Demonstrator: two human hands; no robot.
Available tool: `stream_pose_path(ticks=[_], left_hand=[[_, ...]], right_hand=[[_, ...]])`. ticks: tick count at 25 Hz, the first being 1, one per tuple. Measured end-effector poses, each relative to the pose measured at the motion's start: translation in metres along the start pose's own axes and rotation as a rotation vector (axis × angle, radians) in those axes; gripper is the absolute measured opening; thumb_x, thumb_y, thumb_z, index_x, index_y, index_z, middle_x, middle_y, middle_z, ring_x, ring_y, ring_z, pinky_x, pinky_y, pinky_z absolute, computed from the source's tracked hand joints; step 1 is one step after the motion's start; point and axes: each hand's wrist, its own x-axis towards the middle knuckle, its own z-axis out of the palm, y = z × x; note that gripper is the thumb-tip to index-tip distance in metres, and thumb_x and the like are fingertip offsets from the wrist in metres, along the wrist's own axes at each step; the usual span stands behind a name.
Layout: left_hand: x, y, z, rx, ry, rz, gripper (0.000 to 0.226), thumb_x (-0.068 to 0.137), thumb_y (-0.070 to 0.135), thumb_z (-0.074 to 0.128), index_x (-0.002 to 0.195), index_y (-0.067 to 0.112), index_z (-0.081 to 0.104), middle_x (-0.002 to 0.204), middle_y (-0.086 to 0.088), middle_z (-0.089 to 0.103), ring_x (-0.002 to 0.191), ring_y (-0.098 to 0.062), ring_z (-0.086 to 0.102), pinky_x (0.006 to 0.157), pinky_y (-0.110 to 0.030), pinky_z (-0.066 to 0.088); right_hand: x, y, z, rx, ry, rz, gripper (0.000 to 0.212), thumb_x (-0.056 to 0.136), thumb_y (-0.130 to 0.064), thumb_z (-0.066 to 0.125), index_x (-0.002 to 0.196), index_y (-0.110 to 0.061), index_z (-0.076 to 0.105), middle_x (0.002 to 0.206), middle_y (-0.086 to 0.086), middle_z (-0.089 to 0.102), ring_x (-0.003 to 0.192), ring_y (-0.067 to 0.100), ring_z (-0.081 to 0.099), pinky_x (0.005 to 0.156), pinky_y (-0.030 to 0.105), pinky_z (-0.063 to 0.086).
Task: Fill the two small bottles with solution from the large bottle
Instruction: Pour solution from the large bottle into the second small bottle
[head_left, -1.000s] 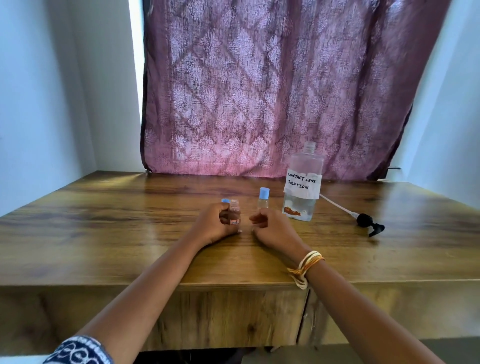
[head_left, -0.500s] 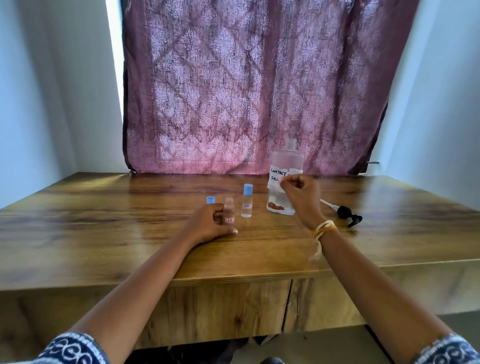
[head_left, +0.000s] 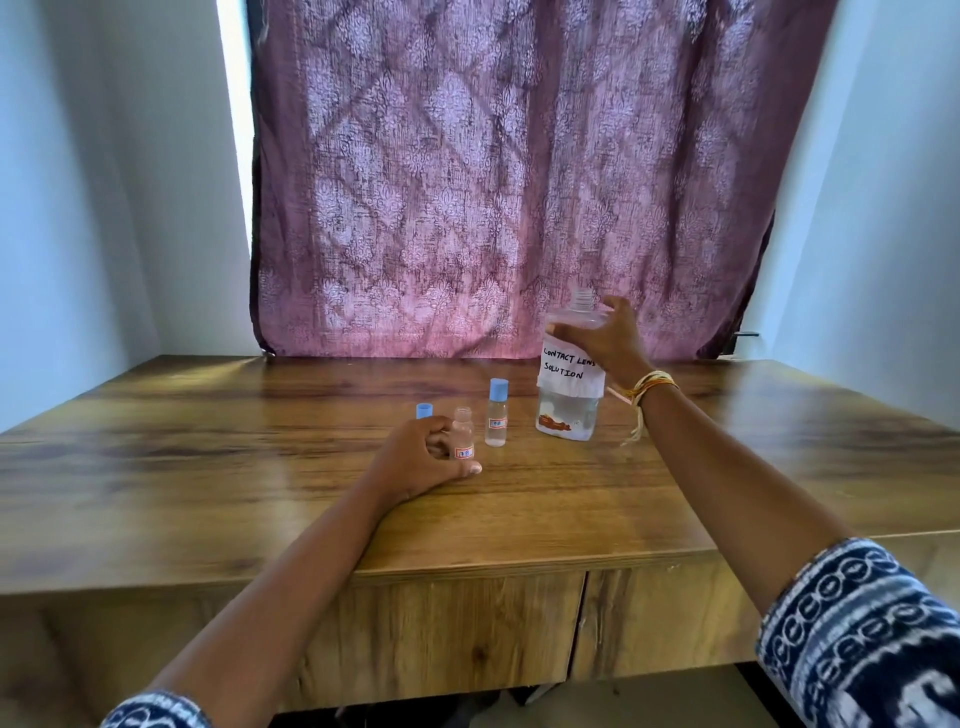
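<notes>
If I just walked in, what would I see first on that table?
You'd spot the big clear bottle with the handwritten "contact lens solution" label, standing at the right of the wooden table with the right hand gripping it near its open neck. Left of it stand two tiny bottles: one with a blue cap, and an open one that the left hand holds.

Left hand curled (thumb extended), right hand raised, gripping.
</notes>
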Motion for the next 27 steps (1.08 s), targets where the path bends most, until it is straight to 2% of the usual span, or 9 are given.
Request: stream_pose_path(ticks=[2,6,9,11,14,19,22,24,27], left_hand=[[0.001,0.0,0.0,-0.036,0.002,-0.006,0.103,0.039,0.063,0.085,0.125,0.011,0.059,0.106,0.004,0.072,0.094,-0.006,0.068,0.087,-0.027,0.056],[0.0,0.006,0.0,-0.066,0.063,0.031,0.05,0.068,0.028,0.085,0.111,0.021,0.061,0.092,0.007,0.068,0.078,0.001,0.062,0.068,-0.008,0.047],[-0.001,0.008,-0.002,-0.155,0.099,0.092,0.026,0.072,0.029,0.082,0.09,0.034,0.064,0.085,0.006,0.071,0.076,-0.007,0.065,0.072,-0.016,0.052],[-0.001,0.007,-0.001,-0.199,0.108,0.119,0.023,0.074,0.028,0.08,0.091,0.036,0.066,0.088,0.003,0.073,0.08,-0.009,0.068,0.078,-0.025,0.054],[-0.003,0.008,0.0,-0.208,0.109,0.114,0.024,0.079,0.023,0.077,0.102,0.021,0.071,0.093,-0.002,0.075,0.084,-0.012,0.069,0.08,-0.025,0.054],[-0.004,0.006,0.001,-0.213,0.052,0.129,0.053,0.068,0.046,0.078,0.109,0.013,0.072,0.095,0.0,0.076,0.09,-0.017,0.072,0.081,-0.033,0.056],[-0.004,0.007,0.002,-0.213,0.046,0.129,0.05,0.067,0.046,0.079,0.105,0.014,0.072,0.094,0.0,0.076,0.091,-0.019,0.072,0.084,-0.039,0.058],[-0.003,0.007,0.002,-0.225,0.046,0.135,0.039,0.073,0.035,0.08,0.105,0.014,0.072,0.095,-0.001,0.076,0.091,-0.018,0.072,0.085,-0.045,0.058],[-0.004,0.007,0.002,-0.238,0.054,0.133,0.045,0.072,0.037,0.079,0.108,0.011,0.071,0.098,-0.001,0.076,0.092,-0.015,0.072,0.085,-0.046,0.058]], right_hand=[[0.001,0.002,0.001,-0.004,-0.05,0.009,0.095,0.06,-0.042,0.089,0.133,-0.006,0.041,0.123,0.011,0.058,0.109,0.027,0.06,0.093,0.044,0.054],[-0.004,0.008,0.001,0.071,-0.036,-0.024,0.095,0.041,-0.06,0.087,0.116,-0.008,0.06,0.104,0.006,0.071,0.089,0.02,0.07,0.067,0.029,0.058],[-0.015,0.01,0.002,0.143,-0.028,-0.06,0.087,0.04,-0.058,0.086,0.108,-0.009,0.064,0.097,0.006,0.073,0.086,0.021,0.072,0.074,0.039,0.062],[-0.028,0.005,-0.002,0.173,-0.032,-0.077,0.078,0.045,-0.05,0.087,0.107,-0.008,0.062,0.097,0.006,0.072,0.086,0.023,0.072,0.075,0.04,0.061],[-0.041,0.0,-0.007,0.151,0.008,-0.124,0.068,0.051,-0.042,0.087,0.107,-0.013,0.061,0.096,0.002,0.072,0.083,0.019,0.071,0.074,0.039,0.061],[-0.062,-0.009,-0.019,0.015,-0.03,-0.373,0.04,0.065,-0.031,0.087,0.097,-0.028,0.063,0.084,-0.011,0.07,0.071,-0.007,0.064,0.059,0.006,0.048],[-0.069,-0.007,-0.022,-0.059,-0.03,-0.513,0.035,0.065,-0.039,0.085,0.092,-0.03,0.064,0.085,-0.01,0.07,0.075,-0.001,0.066,0.064,0.014,0.051],[-0.067,0.001,-0.02,-0.145,0.012,-0.571,0.051,0.062,-0.042,0.085,0.105,-0.022,0.066,0.097,-0.003,0.069,0.082,0.01,0.064,0.07,0.015,0.047],[-0.069,0.007,-0.014,-0.247,0.022,-0.694,0.059,0.061,-0.039,0.085,0.112,-0.016,0.065,0.103,0.0,0.066,0.086,0.012,0.061,0.074,0.024,0.049]])
